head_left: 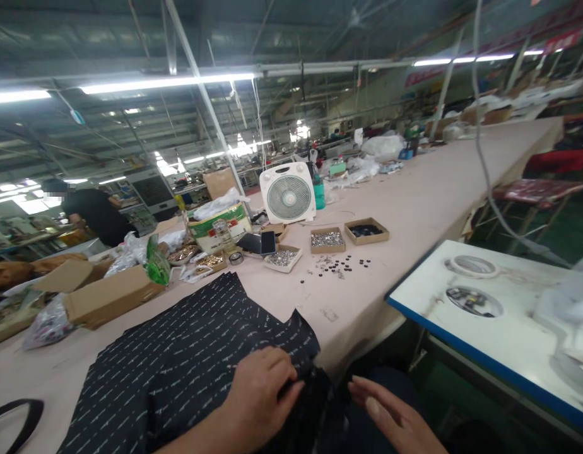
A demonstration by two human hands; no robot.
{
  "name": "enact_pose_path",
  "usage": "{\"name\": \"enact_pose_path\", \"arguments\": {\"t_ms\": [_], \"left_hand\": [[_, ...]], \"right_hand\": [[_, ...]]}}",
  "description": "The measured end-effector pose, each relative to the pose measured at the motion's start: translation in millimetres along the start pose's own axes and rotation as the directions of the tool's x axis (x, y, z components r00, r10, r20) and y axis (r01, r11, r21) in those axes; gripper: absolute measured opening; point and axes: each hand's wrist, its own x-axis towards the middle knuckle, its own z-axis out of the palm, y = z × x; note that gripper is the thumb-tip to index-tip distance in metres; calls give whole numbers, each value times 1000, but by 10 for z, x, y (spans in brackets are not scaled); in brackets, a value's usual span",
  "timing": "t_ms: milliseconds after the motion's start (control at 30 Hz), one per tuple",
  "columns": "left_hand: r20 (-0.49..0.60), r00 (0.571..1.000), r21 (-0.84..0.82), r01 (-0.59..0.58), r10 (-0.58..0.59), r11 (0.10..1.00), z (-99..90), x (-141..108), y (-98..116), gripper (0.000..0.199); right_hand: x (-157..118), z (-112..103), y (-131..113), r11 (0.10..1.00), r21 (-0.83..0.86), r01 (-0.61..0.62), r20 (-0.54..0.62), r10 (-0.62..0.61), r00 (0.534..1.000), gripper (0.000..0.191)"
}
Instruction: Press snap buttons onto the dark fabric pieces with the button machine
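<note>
Black fabric with rows of white print (178, 353) lies in a stack of pieces on the table, its near right part hanging over the edge. My left hand (258, 394) is on this fabric near the table edge, fingers curled and thumb bent in, gripping a fold of it. To the right, my right hand (395, 416) is held apart from the fabric, fingers stretched out and holding nothing. Beyond the fabric, small black and silver fasteners (341, 268) lie scattered on the table.
Small boxes of metal parts (327, 241) and black parts (366, 231) stand behind the fasteners. A white fan (288, 194) is farther back. Cardboard boxes (114, 296) are on the left. A white machine table (414, 284) stands at right. A person in black (97, 214) bends over in the left background.
</note>
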Motion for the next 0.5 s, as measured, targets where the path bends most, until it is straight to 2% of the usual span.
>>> {"name": "enact_pose_path", "arguments": {"t_ms": [33, 100, 167, 200, 267, 333, 367, 433, 500], "left_hand": [[6, 996, -37, -92, 92, 995, 155, -48, 128, 9], [-6, 962, -55, -275, 275, 960, 447, -142, 322, 17], [-27, 915, -68, -404, 403, 912, 626, -196, 437, 25], [-29, 901, -103, -434, 434, 895, 647, -196, 465, 27], [8, 907, -213, -410, 421, 887, 547, -127, 461, 29], [95, 936, -272, -302, 338, 913, 327, 37, 370, 45], [136, 949, -242, -246, 284, 939, 212, 150, 298, 51], [149, 958, -143, -225, 246, 964, 40, 414, 128, 73], [196, 948, -59, -242, 249, 968, -21, 688, -21, 97]], "right_hand": [[12, 117, -140, 997, 40, 64, 65, -67, 996, 65], [31, 287, -305, 989, 96, 109, 156, -123, 980, 57], [34, 348, -330, 992, 77, 97, 143, -107, 984, 49], [24, 338, -308, 995, 54, 86, 108, -91, 990, 47], [-29, 252, -241, 997, 36, 64, 39, -66, 997, 47], [-120, 110, -193, 995, 91, 28, 4, -29, 1000, 47], [-176, 29, -187, 991, 133, 1, 2, -1, 1000, 46], [-296, -137, -209, 975, 216, -59, 14, 58, 998, 44], [-416, -295, -257, 960, 263, -96, 29, 91, 995, 42]]}}
